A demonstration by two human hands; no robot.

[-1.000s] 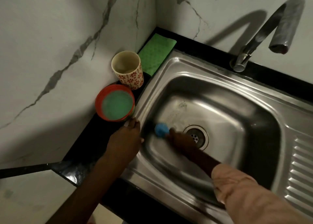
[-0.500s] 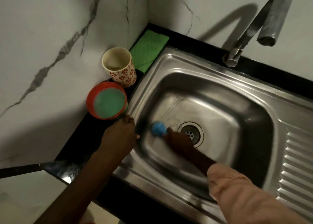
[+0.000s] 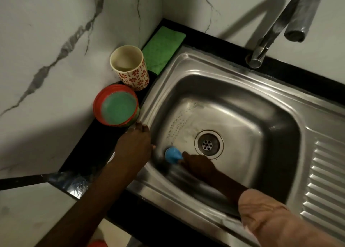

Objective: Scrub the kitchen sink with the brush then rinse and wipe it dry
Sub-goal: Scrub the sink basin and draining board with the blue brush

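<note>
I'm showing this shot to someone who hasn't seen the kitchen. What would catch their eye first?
Probably the bright blue brush held by the right hand low in the steel sink, just left of the drain. Next, the colours on the dark counter at left: a red container with a green lid, a floral cup and a green cloth.

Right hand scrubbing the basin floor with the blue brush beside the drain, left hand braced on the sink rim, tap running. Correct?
Not quite: the tap is not running. The head view shows no water coming from its spout. The rest holds: the right hand works the blue brush on the basin floor beside the drain, and the left hand rests on the sink rim.
</note>
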